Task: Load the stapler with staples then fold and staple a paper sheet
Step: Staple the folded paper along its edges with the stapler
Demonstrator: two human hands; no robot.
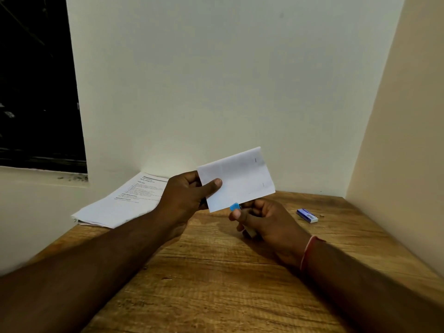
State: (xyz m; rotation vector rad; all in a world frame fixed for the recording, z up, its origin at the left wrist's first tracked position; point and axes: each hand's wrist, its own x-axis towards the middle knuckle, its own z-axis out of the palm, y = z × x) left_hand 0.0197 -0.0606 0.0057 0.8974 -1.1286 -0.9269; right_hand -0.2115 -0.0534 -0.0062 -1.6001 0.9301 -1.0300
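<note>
- Our left hand (189, 193) pinches the folded paper sheet (236, 179) at its nine o'clock edge, thumb flat on the front and the other fingers (192, 182) behind, so the sheet stands off the bench with its far end free.
- Our right hand (262, 219) is curled closed around the stapler (235, 207), just under the sheet's six o'clock edge. Only a blue tip and a pale bit of body show past the fingers, and we cannot tell whether its mouth is on the paper.
- We judge the sheet is held up like this so the stapler can bite an open edge. Two short dark marks near the three o'clock edge look like staples already in, though they are too small to be sure.
- The sheet is thin, matte and white, folded to a crisp small rectangle that stays stiff enough not to droop.
- A red thread band (308, 251) circles the right wrist.
- At three o'clock of the hands lies a small blue-and-white staple box (307, 215), flat and well apart from them.
- At ten o'clock a loose stack of printed papers (125, 200) overhangs the bench edge.
- The bench (216, 284) is brown wood with strong grain, set in a pale-walled corner.
</note>
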